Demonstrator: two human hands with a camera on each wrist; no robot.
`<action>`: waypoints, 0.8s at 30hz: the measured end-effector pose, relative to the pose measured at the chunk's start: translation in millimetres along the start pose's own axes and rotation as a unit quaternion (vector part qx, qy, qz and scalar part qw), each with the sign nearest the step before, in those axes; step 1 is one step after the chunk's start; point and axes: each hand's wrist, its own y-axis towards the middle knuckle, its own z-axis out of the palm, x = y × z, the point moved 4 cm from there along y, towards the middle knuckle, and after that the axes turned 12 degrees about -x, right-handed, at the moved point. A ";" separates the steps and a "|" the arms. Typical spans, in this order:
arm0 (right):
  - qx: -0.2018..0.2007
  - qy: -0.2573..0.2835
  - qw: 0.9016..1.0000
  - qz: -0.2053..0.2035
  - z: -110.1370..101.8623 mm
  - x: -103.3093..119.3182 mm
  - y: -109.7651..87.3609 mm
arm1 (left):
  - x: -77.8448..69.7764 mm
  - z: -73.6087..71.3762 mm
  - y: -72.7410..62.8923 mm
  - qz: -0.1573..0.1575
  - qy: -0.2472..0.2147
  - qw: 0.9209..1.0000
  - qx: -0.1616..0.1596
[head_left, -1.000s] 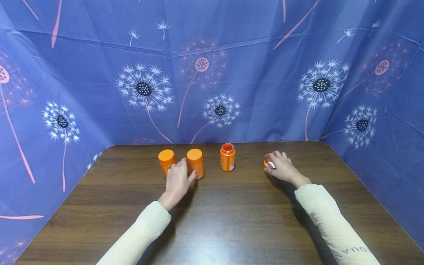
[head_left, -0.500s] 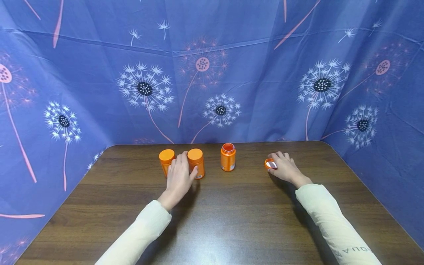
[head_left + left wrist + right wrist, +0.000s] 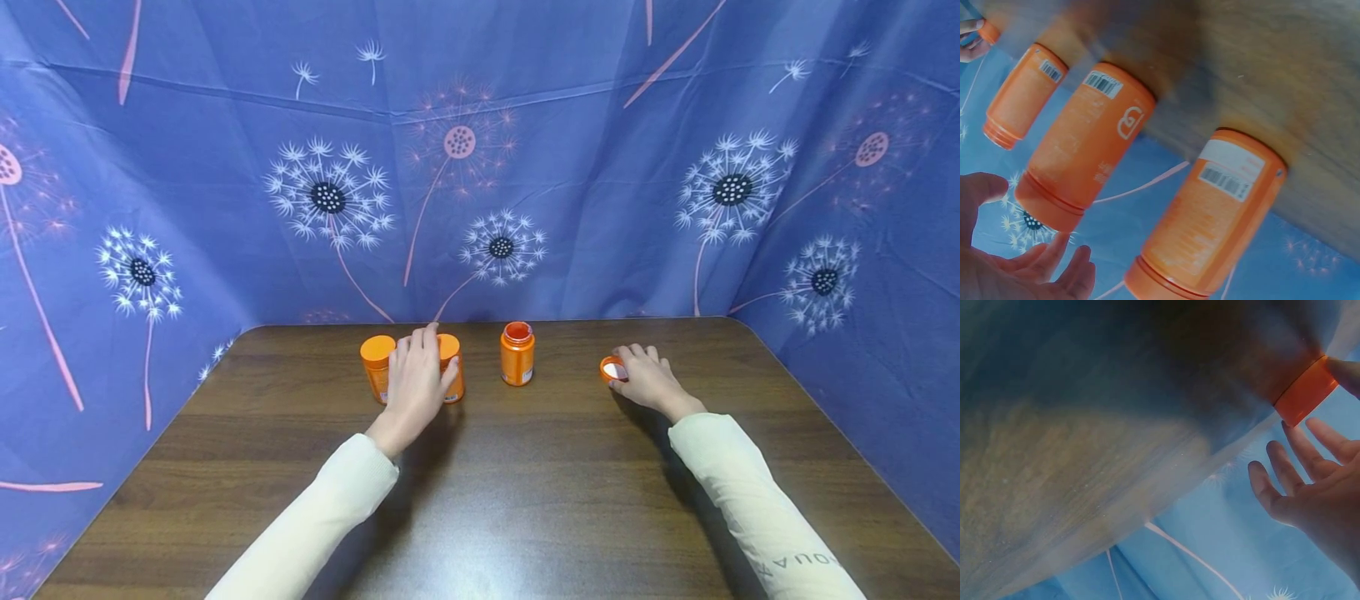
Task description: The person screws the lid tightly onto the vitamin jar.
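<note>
Three orange bottles stand upright on the wooden table. My left hand (image 3: 415, 379) reaches over the middle bottle (image 3: 1088, 137), thumb and fingers spread about its lid. Left of it stands another lidded bottle (image 3: 377, 360), partly behind the hand. The third bottle (image 3: 517, 354) is uncapped, its threaded neck bare. At the right, an orange cap (image 3: 612, 370) lies on the table with its pale inside facing up. My right hand (image 3: 647, 382) holds this cap at its rim; in the right wrist view the thumb and a fingertip are at opposite sides of the cap (image 3: 1307, 392).
The brown wooden table (image 3: 525, 483) extends toward me in front of the bottles. A blue cloth (image 3: 585, 183) with dandelion prints hangs behind it and along both sides, close behind the row of bottles.
My left hand has moved up and right, over the middle bottle, now hiding part of its lid. The cap under my right hand has gone from tilted to flat on the table.
</note>
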 end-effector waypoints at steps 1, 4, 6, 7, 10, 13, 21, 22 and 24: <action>0.001 -0.003 1.000 0.001 -0.1 0.2 0.0 | -1.6 0.2 1.3 0.000 -0.001 1.000 0.002; 0.004 -0.011 1.000 0.003 -0.4 0.6 0.0 | -7.3 0.5 4.3 0.004 -0.002 1.000 0.007; 0.002 -0.015 1.000 0.003 -0.9 1.2 -0.1 | -11.3 1.2 6.0 0.008 -0.002 1.000 0.008; 0.000 -0.016 1.000 0.003 -1.4 2.0 -0.3 | -13.2 1.7 6.9 0.011 -0.001 1.000 0.009; -0.013 -0.013 1.000 0.003 -2.9 4.4 -0.5 | -19.3 4.3 8.9 0.020 0.002 1.000 0.009; -0.027 -0.003 1.000 -0.001 -4.9 8.6 -0.8 | -25.5 7.2 9.6 0.030 0.008 0.999 0.011; -0.054 0.010 0.998 -0.011 -9.1 19.3 -1.5 | -40.4 13.9 7.3 0.052 0.001 0.999 0.007; -0.057 0.012 0.998 -0.012 -10.1 20.7 -2.0 | -42.4 14.6 7.1 0.055 -0.002 0.998 0.006; -0.061 0.017 0.998 -0.014 -12.2 23.7 -2.6 | -46.4 16.1 7.2 0.063 -0.005 0.998 0.004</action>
